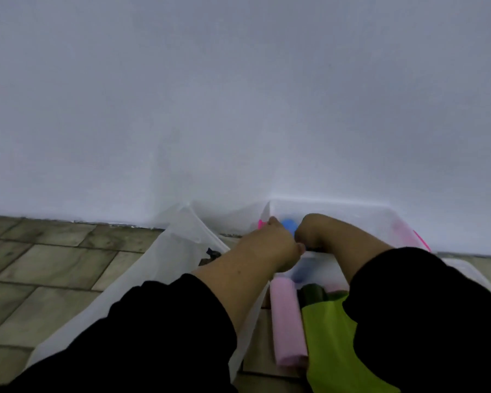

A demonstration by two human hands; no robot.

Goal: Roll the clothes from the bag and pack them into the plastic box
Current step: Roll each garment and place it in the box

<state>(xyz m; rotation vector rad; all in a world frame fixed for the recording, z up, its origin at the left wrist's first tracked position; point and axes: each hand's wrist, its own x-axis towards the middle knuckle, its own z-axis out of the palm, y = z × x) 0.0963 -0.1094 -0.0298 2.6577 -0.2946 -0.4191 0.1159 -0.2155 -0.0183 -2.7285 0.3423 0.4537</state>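
Observation:
The clear plastic box (pixel 380 215) with pink latches stands against the wall at the right. Both my hands reach over its near rim. My left hand (pixel 278 243) has its fingers curled, the tips next to a small dark garment (pixel 313 248). My right hand (pixel 312 229) is bent down in a fist over that dark garment. Something blue (pixel 289 224) shows inside the box behind my hands. A pink roll (pixel 287 321), a dark green roll (pixel 312 293) and a lime green garment (pixel 332 338) lie below my arms. The white translucent bag (pixel 176 251) sits to the left.
A white wall (pixel 238 109) fills most of the view. The stone-tiled floor (pixel 40 265) spreads to the left of the bag. My black sleeves hide the lower part of the scene.

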